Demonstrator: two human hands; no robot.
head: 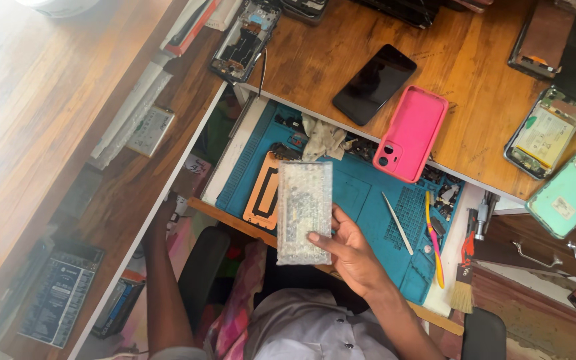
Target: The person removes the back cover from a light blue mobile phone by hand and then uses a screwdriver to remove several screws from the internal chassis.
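My right hand (349,252) holds a flat rectangular part wrapped in clear bubble wrap (304,210), thumb pressed on its lower right edge. The package hovers over a blue repair mat (361,193) in a pulled-out tray. An orange-framed phone part (262,193) lies on the mat just left of the package. My left arm reaches down along the desk's white edge. My left hand (166,212) is in shadow there, and its fingers cannot be made out.
On the mat lie a crumpled cloth (323,139), a metal spudger (398,223) and a pink-yellow toothbrush (433,239). The wooden desk holds a black phone (375,83), a pink case (411,133), several opened phones and a mint-green back cover (568,193). A brush (464,283) lies at right.
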